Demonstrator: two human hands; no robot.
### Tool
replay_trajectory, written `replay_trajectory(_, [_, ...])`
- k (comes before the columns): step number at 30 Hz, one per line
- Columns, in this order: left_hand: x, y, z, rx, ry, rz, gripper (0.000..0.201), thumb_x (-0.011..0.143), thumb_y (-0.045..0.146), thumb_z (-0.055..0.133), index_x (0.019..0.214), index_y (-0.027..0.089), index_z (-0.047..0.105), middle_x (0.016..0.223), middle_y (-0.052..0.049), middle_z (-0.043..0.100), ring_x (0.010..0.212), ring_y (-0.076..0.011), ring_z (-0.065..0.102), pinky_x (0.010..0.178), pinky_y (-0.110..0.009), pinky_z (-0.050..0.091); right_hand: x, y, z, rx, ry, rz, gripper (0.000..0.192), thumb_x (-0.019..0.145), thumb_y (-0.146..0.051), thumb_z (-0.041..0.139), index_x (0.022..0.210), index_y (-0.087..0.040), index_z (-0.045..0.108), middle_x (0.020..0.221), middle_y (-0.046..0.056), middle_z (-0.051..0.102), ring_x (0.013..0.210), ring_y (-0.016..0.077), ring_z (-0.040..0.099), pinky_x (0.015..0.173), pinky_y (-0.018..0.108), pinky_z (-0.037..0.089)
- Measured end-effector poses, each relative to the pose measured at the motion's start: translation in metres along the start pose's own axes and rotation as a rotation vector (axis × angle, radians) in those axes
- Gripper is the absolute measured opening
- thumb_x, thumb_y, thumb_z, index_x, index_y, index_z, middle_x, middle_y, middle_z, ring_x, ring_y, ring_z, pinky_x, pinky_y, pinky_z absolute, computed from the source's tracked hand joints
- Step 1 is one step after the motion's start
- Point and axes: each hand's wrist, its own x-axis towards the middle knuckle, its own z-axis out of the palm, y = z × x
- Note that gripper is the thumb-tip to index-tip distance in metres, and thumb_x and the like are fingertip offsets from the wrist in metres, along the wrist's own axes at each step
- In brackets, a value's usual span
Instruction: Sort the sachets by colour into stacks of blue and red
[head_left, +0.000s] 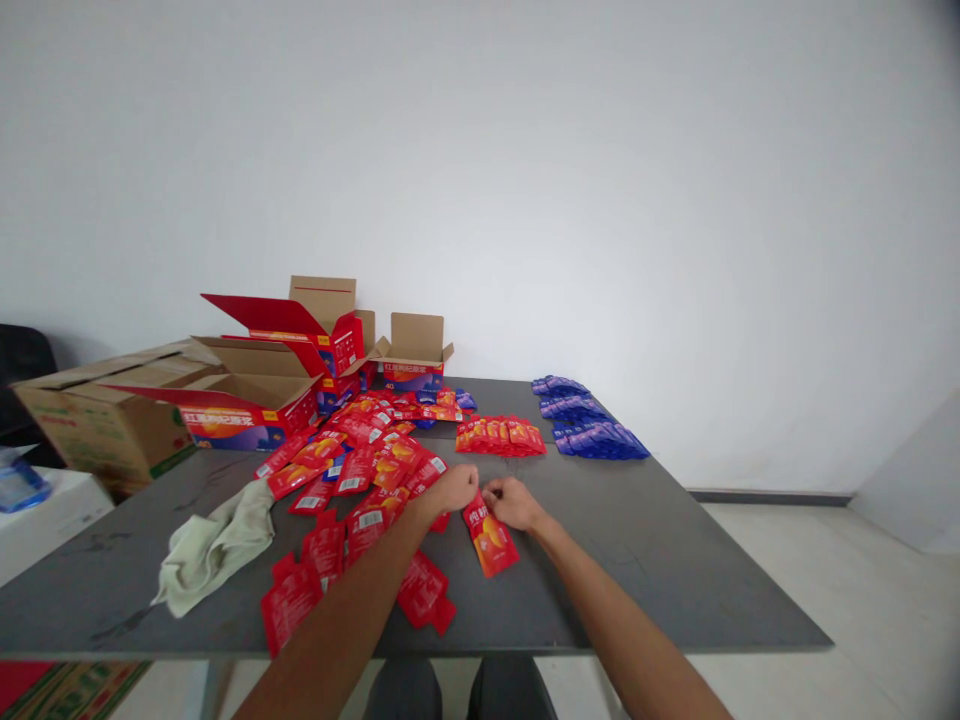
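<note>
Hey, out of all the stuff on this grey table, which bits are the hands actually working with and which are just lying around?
In hand:
- left hand and right hand, both pinching the top of one red foil sachet
- loose heap of red sachets
- neat row of red sachets

Lying about:
- crumpled pale cloth
- blue sachets in rows
- open red cardboard boxes
- brown carton

red sachet (490, 540) with orange print lies flat on the dark table (675, 560).
</note>
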Motion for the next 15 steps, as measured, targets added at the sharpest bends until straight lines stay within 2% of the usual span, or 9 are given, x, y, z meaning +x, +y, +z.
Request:
replay_trajectory(5, [0.013, -0.001, 0.004, -0.211, 0.153, -0.043, 0.012, 0.079, 0.011, 0.05, 0.08, 0.017, 0.061, 0.08, -0.002, 0.067, 0.076, -0.0137, 0.06, 0.067, -0.022, 0.046, 0.002, 0.005, 0.004, 0.229, -0.008, 0.081, 0.02, 0.081, -0.033, 0.06, 0.082, -0.016, 0.071, 0.068, -0.002, 0.067, 0.062, 0.0125, 0.058, 0.058, 0.02, 0.039])
replay_trajectory(9, [0.02, 0.004, 0.008, -0.359, 0.238, -0.165, 0.007, 0.084, 0.023, 0.055, 0.087, 0.017, 0.057, 0.079, -0.002, 0.065, 0.074, -0.0134, 0.061, 0.064, -0.021, 0.048, 0.006, 0.006, 0.006, 0.362, 0.098, 0.163, 0.023, 0.081, -0.036, 0.059, 0.085, -0.016, 0.068, 0.071, 0.0, 0.069, 0.062, 0.0133, 0.058, 0.056, 0.02, 0.04])
replay_trajectory(12, [0.02, 0.01, 0.013, -0.457, 0.213, -0.276, 0.017, 0.087, 0.033, 0.055, 0.092, 0.016, 0.054, 0.072, -0.002, 0.064, 0.065, -0.0146, 0.063, 0.057, -0.023, 0.05, 0.011, 0.007, 0.003, 0.416, 0.206, 0.218, 0.025, 0.081, -0.04, 0.059, 0.083, -0.016, 0.067, 0.069, 0.002, 0.068, 0.063, 0.0151, 0.059, 0.056, 0.022, 0.042])
replay_trajectory(15, [0.014, 0.018, 0.018, -0.545, 0.091, -0.327, 0.021, 0.079, 0.029, 0.066, 0.091, 0.016, 0.055, 0.066, -0.001, 0.064, 0.059, -0.0161, 0.065, 0.055, -0.025, 0.052, 0.018, 0.009, -0.003, 0.45, 0.295, 0.252, 0.03, 0.082, -0.044, 0.056, 0.085, -0.016, 0.067, 0.069, 0.003, 0.068, 0.063, 0.017, 0.06, 0.057, 0.024, 0.044])
